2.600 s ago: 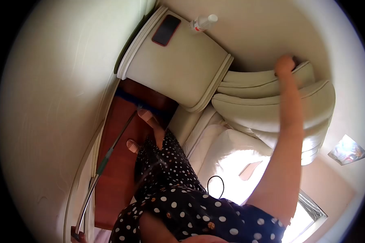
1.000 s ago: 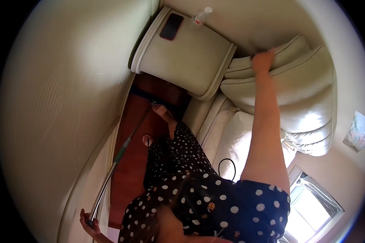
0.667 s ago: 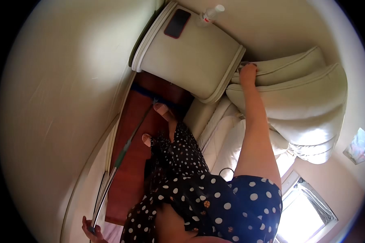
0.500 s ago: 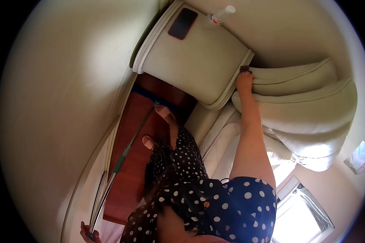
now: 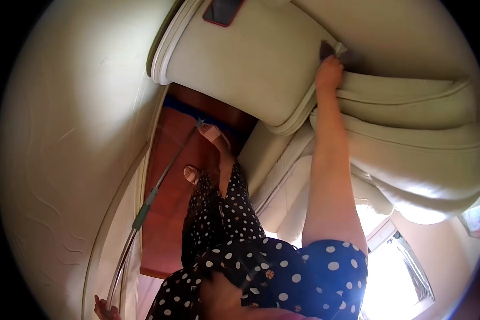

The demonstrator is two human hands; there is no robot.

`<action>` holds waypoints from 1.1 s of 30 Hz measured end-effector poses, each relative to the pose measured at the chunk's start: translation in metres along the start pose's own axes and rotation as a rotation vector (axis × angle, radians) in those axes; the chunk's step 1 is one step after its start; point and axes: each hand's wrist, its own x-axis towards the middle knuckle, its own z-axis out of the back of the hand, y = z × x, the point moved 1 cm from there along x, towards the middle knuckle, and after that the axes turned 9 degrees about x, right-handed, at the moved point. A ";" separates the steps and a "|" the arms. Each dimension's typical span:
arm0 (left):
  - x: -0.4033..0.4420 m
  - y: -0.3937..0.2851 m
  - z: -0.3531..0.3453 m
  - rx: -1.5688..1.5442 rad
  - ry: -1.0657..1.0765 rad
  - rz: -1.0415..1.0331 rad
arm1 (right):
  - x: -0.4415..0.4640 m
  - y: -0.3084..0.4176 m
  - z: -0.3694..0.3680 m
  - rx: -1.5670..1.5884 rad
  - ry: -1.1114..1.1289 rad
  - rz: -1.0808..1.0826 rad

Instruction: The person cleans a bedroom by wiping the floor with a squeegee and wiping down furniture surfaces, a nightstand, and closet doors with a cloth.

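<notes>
My right hand [image 5: 329, 73] reaches far out and grips a dark brown cloth [image 5: 326, 50] at the corner of a cream cabinet top [image 5: 240, 58]. Part of the cloth is blurred. Down at the lower left, my left hand [image 5: 106, 309] is closed round the upper end of a mop pole [image 5: 142, 216], a metal pole with green-grey sections. The pole slants away to a blue mop head [image 5: 184, 108] on the reddish floor, partly under the cabinet's overhang.
A dark phone with a red edge [image 5: 223, 10] lies on the cabinet top. Cream sofa cushions [image 5: 405, 101] stand right of it, beside my right forearm. A pale wall [image 5: 80, 106] runs along the left. My feet in pink slippers [image 5: 210, 132] are near the mop head.
My right hand has moved farther along the cabinet edge with the cloth. The view has shifted, so the bottle has almost left the top of the frame. The mop is still held.
</notes>
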 end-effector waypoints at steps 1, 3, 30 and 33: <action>0.008 0.000 -0.005 -0.151 -0.085 0.120 | -0.009 0.003 -0.001 0.013 0.004 0.031; 0.029 -0.004 -0.009 -0.450 -0.253 0.364 | -0.029 0.011 0.003 0.042 0.029 0.041; -0.021 0.058 -0.001 0.485 -0.270 -0.513 | -0.057 -0.024 0.009 0.241 0.242 -0.327; -0.028 0.041 -0.009 -0.232 -0.247 0.150 | -0.085 -0.012 0.002 0.337 0.303 -0.346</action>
